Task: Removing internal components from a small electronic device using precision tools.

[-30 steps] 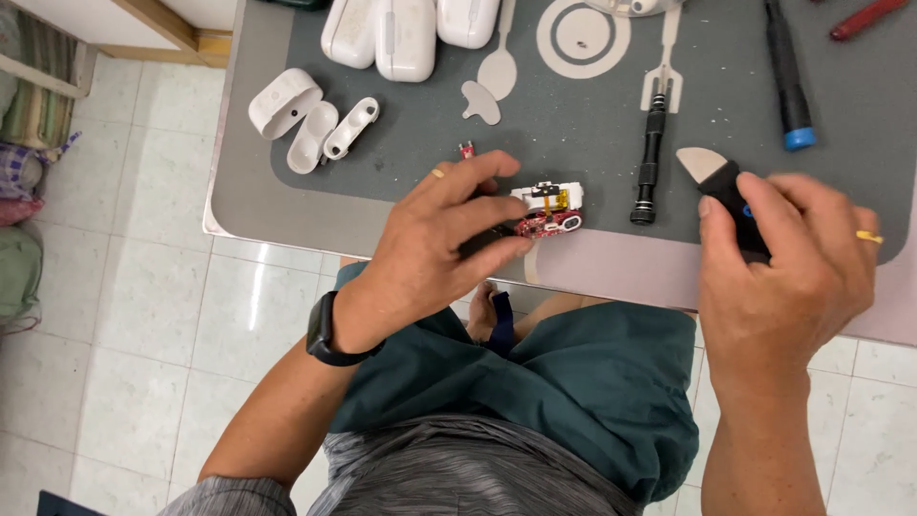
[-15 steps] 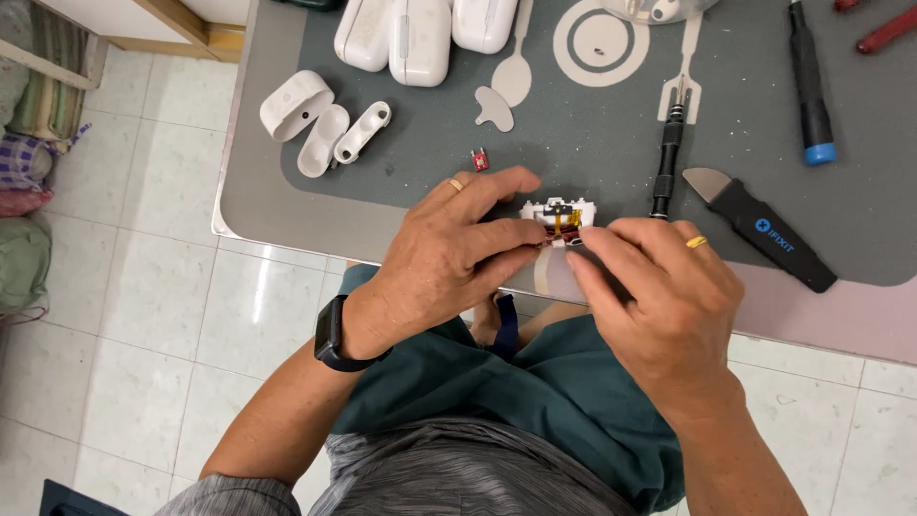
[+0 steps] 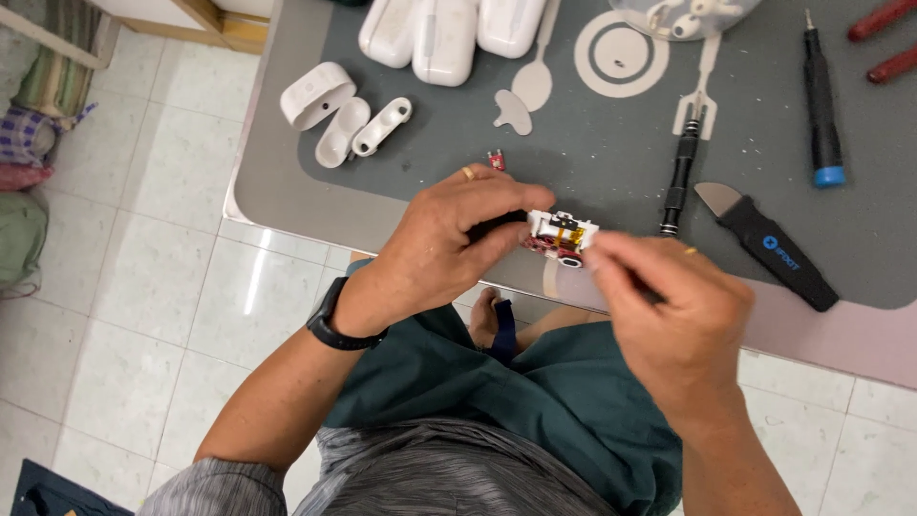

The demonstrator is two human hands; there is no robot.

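The left hand (image 3: 449, 239) has its fingers clamped on a small white earbud-case inner module with gold battery (image 3: 559, 236), long axis crosswise; the right hand (image 3: 669, 315), fingers pinched together, touches its right end.

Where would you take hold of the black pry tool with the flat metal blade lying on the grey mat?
Grip the black pry tool by its long black handle, coming from above. It lies flat and slanted on the grey mat, its thin blade pointing up-left toward the slim black screwdriver, with bare mat along both sides of the handle.
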